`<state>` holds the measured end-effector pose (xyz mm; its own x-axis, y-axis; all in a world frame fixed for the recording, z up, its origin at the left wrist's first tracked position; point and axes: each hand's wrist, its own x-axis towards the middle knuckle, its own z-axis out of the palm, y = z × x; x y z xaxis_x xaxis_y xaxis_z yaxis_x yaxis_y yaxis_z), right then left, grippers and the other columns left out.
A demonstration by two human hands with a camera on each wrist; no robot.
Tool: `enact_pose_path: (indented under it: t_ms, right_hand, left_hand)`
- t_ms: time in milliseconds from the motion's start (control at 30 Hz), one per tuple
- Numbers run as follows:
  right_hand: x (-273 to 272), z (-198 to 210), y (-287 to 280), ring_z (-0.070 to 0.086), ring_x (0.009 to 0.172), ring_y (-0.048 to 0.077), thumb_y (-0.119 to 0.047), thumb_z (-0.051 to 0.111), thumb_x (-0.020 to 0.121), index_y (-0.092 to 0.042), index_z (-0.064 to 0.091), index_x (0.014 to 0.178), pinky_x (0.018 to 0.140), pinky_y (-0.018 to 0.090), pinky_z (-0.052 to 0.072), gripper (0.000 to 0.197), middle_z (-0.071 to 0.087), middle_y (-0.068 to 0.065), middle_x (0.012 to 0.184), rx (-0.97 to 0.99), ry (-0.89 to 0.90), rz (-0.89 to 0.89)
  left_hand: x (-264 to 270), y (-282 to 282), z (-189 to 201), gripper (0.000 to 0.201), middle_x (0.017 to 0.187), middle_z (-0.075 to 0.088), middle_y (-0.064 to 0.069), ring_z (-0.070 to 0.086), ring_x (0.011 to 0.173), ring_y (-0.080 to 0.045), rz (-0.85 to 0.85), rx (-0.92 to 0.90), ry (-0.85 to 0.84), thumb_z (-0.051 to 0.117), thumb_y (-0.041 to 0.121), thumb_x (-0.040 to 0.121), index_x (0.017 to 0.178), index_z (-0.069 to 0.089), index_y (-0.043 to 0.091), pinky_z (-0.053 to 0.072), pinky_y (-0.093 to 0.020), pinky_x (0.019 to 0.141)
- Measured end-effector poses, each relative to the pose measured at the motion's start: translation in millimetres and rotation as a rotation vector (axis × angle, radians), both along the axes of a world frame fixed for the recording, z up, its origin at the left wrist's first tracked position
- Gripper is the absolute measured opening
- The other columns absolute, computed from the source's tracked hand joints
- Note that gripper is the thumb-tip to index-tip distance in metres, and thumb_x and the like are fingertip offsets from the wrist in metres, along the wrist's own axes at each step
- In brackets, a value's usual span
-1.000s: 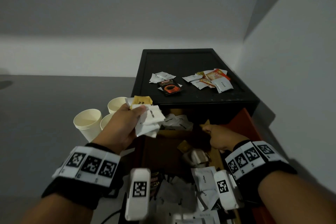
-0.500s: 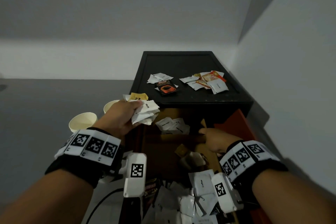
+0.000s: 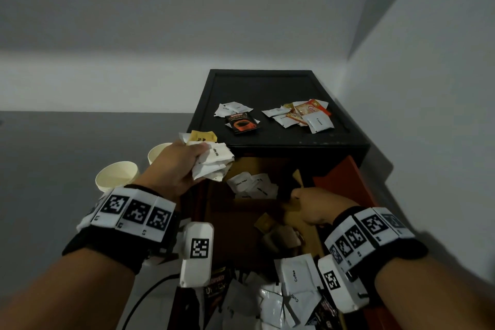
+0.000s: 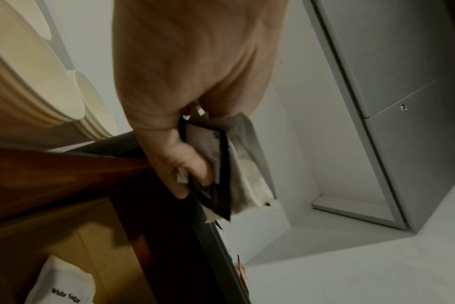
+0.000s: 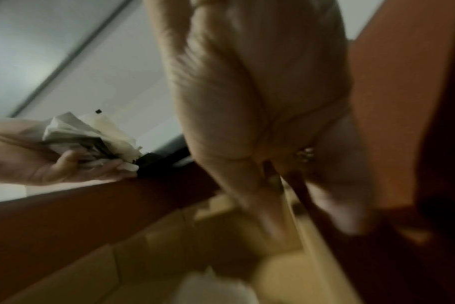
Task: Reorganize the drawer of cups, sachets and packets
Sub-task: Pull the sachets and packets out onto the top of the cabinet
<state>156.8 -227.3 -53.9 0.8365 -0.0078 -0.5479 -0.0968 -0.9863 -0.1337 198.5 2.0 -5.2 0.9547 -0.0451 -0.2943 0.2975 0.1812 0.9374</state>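
- I look down into a dim corner with pale walls and a grey floor (image 3: 67,142); a black cabinet (image 3: 267,88) stands against the wall in the middle of the head frame.
- On the cabinet's top lie two loose groups: white sachets with a dark coffee packet (image 3: 243,123) on the left, and white and orange sachets (image 3: 305,115) on the right.
- Below the cabinet's front edge, the open drawer (image 3: 345,177) runs toward the bottom of the frame, with reddish-brown sides and a tan floor.
- Inside it, a few white sugar sachets (image 3: 250,185) sit at the far end, and a heap of white coffee sachets (image 3: 292,286) and dark packets fills the near end at the lower centre.
- My left hand (image 3: 174,169), left of centre, has its grip curled round a crumpled bunch of sachets (image 3: 211,161), white ones with a yellow one on top; it is above the drawer's left edge.
- The left wrist view shows a dark packet in that same bunch.
- Paper cups (image 3: 117,177) stand on the floor at the left, beside that hand.
- My right hand (image 3: 318,207) is over the drawer's right half, fingers curled; the right wrist view is blurred, so I cannot tell whether its grip holds anything.
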Motion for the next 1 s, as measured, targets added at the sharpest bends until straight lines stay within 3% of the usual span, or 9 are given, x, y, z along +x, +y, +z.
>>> enact_pose_path:
  t_ms: [67, 167, 267, 333, 433, 533, 767, 867, 1000]
  right_hand:
    - [0.1, 12.3, 4.9, 0.051, 0.106, 0.021, -0.009, 0.048, 0.092, -0.012, 0.036, 0.14, 0.073, 0.023, 0.046, 0.049, 0.043, 0.014, 0.135, 0.001, -0.063, -0.012]
    - [-2.8, 39.6, 17.7, 0.052, 0.113, 0.02, -0.024, 0.052, 0.094, -0.017, 0.049, 0.131, 0.09, 0.029, 0.044, 0.038, 0.051, 0.007, 0.131, 0.301, -0.35, -0.172]
    - [-11.0, 67.3, 39.6, 0.059, 0.097, 0.017, -0.044, 0.05, 0.092, -0.018, 0.06, 0.106, 0.081, 0.034, 0.049, 0.031, 0.061, 0.003, 0.109, 0.818, -0.419, -0.299]
    - [-19.9, 77.8, 54.0, 0.06, 0.084, 0.013, -0.05, 0.058, 0.084, -0.016, 0.058, 0.098, 0.065, 0.027, 0.053, 0.037, 0.062, 0.002, 0.099, 1.03, -0.382, -0.312]
    - [-25.0, 75.7, 63.6, 0.06, 0.07, 0.009, -0.033, 0.071, 0.079, -0.013, 0.058, 0.09, 0.052, 0.02, 0.05, 0.026, 0.063, 0.001, 0.085, 1.029, -0.475, -0.246]
    - [-24.5, 70.4, 63.0, 0.064, 0.074, 0.01, -0.019, 0.065, 0.086, -0.022, 0.064, 0.088, 0.061, 0.023, 0.054, 0.004, 0.067, -0.004, 0.084, 1.048, -0.484, -0.29]
    - [-26.6, 74.1, 52.3, 0.064, 0.085, 0.015, -0.014, 0.054, 0.094, -0.02, 0.063, 0.093, 0.067, 0.027, 0.053, 0.011, 0.067, 0.0, 0.091, 1.277, -0.365, -0.563]
    - [-31.2, 77.6, 47.7, 0.062, 0.077, 0.016, -0.016, 0.054, 0.093, -0.016, 0.061, 0.098, 0.059, 0.025, 0.051, 0.008, 0.065, 0.004, 0.088, 1.364, -0.351, -0.649]
    - [-39.1, 73.6, 58.8, 0.063, 0.079, 0.015, -0.018, 0.054, 0.093, -0.019, 0.062, 0.097, 0.063, 0.026, 0.053, 0.009, 0.066, 0.003, 0.091, 1.317, -0.201, -0.516]
  left_hand:
    - [-7.0, -2.3, 0.9, 0.007, 0.068, 0.066, -0.013, 0.065, 0.046, -0.017, -0.015, -0.018, -0.042, 0.049, 0.003, 0.095, 0.101, 0.052, 0.001, 0.049, -0.023, 0.037]
    - [-18.2, -8.3, 2.7, 0.008, 0.091, 0.068, -0.015, 0.07, 0.069, -0.021, -0.022, -0.009, -0.129, 0.051, 0.006, 0.094, 0.099, 0.056, 0.009, 0.058, -0.035, 0.055]
    - [-29.1, -17.6, 7.5, 0.011, 0.101, 0.068, -0.014, 0.068, 0.089, -0.029, -0.019, -0.018, -0.226, 0.053, 0.008, 0.093, 0.1, 0.057, 0.017, 0.056, -0.049, 0.078]
    - [-36.2, -23.7, 10.3, 0.013, 0.095, 0.07, -0.011, 0.069, 0.084, -0.026, -0.007, -0.04, -0.268, 0.053, 0.008, 0.093, 0.099, 0.056, 0.019, 0.057, -0.045, 0.077]
    - [-42.8, -29.5, 9.8, 0.017, 0.099, 0.07, -0.01, 0.07, 0.086, -0.026, -0.003, -0.073, -0.282, 0.052, 0.012, 0.094, 0.11, 0.056, 0.017, 0.057, -0.044, 0.075]
    - [-46.7, -29.6, 5.0, 0.023, 0.105, 0.07, -0.01, 0.069, 0.091, -0.027, -0.023, -0.15, -0.204, 0.049, 0.02, 0.096, 0.119, 0.053, 0.018, 0.058, -0.043, 0.072]
    - [-48.2, -24.8, -3.0, 0.03, 0.105, 0.067, -0.013, 0.069, 0.079, -0.023, -0.004, -0.278, -0.063, 0.047, 0.005, 0.095, 0.123, 0.05, 0.014, 0.056, -0.032, 0.052]
    - [-46.4, -25.0, -6.4, 0.029, 0.112, 0.064, -0.018, 0.066, 0.092, -0.03, 0.078, -0.209, -0.093, 0.049, 0.006, 0.094, 0.121, 0.049, 0.014, 0.057, -0.04, 0.068]
    - [-46.9, -29.6, -11.2, 0.025, 0.111, 0.064, -0.015, 0.065, 0.098, -0.03, 0.186, -0.139, -0.14, 0.048, 0.005, 0.094, 0.116, 0.05, 0.017, 0.054, -0.049, 0.084]
